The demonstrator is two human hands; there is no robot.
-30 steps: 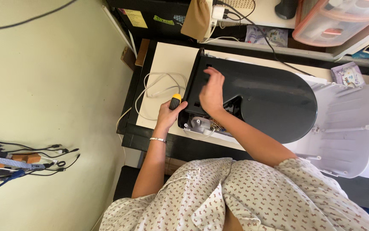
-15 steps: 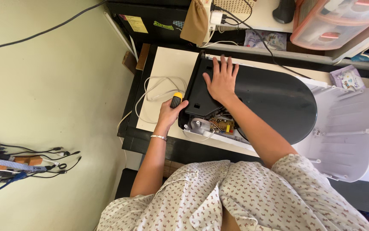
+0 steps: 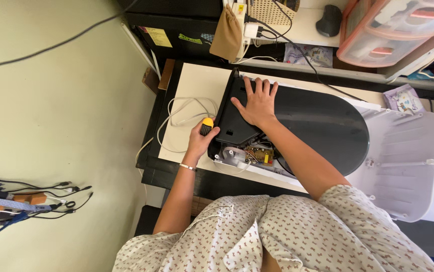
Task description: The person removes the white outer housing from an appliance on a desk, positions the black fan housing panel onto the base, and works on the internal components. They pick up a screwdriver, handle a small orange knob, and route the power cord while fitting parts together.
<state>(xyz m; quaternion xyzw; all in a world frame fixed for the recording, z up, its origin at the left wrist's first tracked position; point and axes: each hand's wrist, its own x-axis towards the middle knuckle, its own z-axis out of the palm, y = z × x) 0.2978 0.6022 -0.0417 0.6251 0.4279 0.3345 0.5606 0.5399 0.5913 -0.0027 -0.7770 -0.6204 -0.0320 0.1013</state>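
Since a moment ago my right hand (image 3: 258,103) has spread flat on the black cover (image 3: 297,126), circuit board (image 3: 258,155) still exposed, while my left hand (image 3: 200,141) clenches a yellow-capped screwdriver (image 3: 206,126) beside it.

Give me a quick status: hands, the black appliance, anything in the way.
Left hand grips yellow-and-black screwdriver. Right hand flat on black oval appliance cover. White cable loops beside left hand.
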